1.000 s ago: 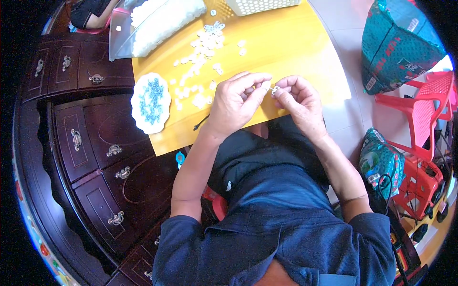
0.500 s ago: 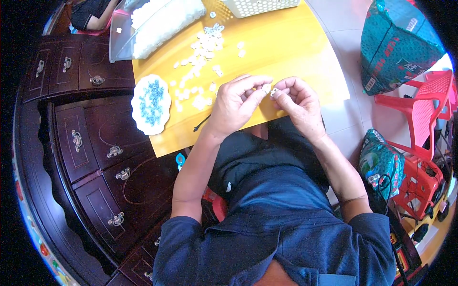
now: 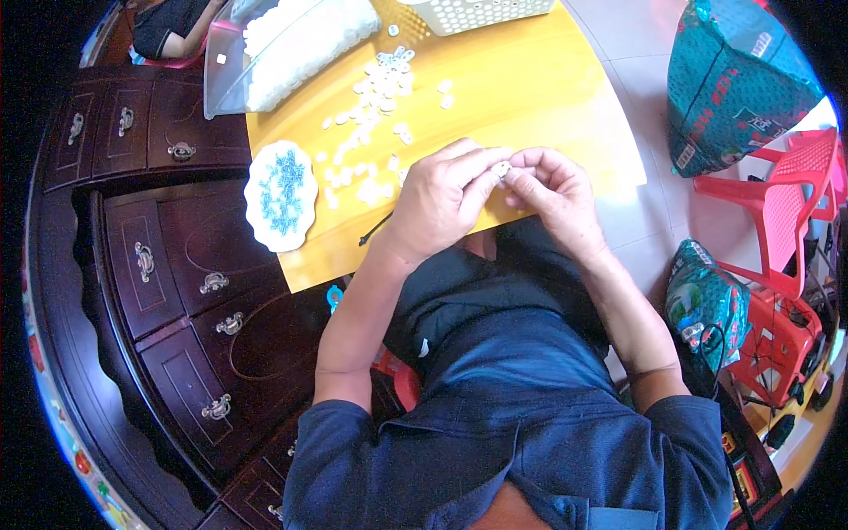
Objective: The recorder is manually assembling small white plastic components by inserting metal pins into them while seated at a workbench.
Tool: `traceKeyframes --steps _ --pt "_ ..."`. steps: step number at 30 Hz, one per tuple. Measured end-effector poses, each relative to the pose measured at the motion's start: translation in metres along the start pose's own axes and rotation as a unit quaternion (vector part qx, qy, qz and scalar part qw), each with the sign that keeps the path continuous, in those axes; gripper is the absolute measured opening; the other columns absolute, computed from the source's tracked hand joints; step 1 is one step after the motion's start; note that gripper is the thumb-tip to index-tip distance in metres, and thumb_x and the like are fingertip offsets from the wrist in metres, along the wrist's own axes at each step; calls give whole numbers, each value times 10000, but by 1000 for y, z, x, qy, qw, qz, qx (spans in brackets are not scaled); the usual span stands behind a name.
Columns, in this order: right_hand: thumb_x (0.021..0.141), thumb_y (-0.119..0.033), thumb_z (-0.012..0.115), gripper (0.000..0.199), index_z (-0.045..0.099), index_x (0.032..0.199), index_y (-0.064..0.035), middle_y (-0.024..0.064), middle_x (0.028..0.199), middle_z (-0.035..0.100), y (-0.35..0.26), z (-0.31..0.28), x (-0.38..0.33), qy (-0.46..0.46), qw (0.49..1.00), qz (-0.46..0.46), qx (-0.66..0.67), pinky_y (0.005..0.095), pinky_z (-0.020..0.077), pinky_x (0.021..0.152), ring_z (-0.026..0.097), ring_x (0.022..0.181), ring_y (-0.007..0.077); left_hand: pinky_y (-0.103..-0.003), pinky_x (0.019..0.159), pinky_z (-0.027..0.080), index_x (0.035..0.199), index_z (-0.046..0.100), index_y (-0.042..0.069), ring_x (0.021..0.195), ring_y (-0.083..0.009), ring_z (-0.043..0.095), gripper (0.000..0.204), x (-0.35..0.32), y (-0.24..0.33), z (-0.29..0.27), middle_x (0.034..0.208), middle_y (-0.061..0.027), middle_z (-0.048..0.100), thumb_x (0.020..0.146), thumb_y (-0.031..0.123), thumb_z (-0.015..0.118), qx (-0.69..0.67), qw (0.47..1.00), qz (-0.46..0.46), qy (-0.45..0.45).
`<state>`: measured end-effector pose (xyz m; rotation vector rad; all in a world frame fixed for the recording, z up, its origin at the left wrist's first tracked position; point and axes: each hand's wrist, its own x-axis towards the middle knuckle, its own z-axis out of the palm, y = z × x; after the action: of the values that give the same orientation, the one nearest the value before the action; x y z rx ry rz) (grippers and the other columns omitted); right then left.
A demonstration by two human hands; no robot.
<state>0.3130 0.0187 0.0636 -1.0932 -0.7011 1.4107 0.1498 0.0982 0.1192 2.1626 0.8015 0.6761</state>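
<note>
Best to leave white plate by yellow table's left edge, loose white pieces on table's left half. Above table's near side, pinching small pale piece with left hand, also right hand; best pressed lightly, squarely.

The yellow wooden table carries a scalloped white plate at its left edge, a clear plastic bin and a perforated white basket farther back, and small white pieces scattered between.
</note>
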Motion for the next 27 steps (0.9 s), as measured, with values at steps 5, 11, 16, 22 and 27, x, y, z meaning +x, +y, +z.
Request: traceKeyframes --steps 5,11,16,22,27 --pt "993 -141 636 182 655 1113 -5 36 934 712 0 -5 0 -18 999 36 24 211 545 717 648 794 65 -381 704 551 1136 688 21 789 -312 676 273 2 1 -1 942 -138 671 876 104 679 60 996 45 -40" --pt "988 -178 635 173 663 1057 -21 25 922 699 -4 -6 1 0 999 47 29 241 535 761 649 816 85 -380 704 560 1154 672 41 821 -305 681 351 5 16 5 988 -134 666 832 169 727 135 991 19 2" --pt "991 -212 635 193 664 1051 -31 34 914 704 -2 -9 3 -14 994 18 103 254 541 785 663 831 94 -373 684 560 1088 679 41 818 -285 688 317 6 9 21 967 -105 669 805 168 743 197 974 93 65" --pt "990 -203 631 174 678 1035 -41 18 893 695 -4 -12 3 1 987 54 154 247 545 732 644 772 90 -370 679 560 1040 688 36 803 -271 691 273 8 7 23 939 -89 675 807 170 737 212 968 114 67" --pt "1008 -237 605 221 687 1046 -35 43 908 722 -2 -17 4 -25 986 70 147 243 541 739 674 802 106 -370 677 560 1013 703 35 794 -266 692 226 8 9 21 914 -94 682 825 160 719 205 971 115 50"
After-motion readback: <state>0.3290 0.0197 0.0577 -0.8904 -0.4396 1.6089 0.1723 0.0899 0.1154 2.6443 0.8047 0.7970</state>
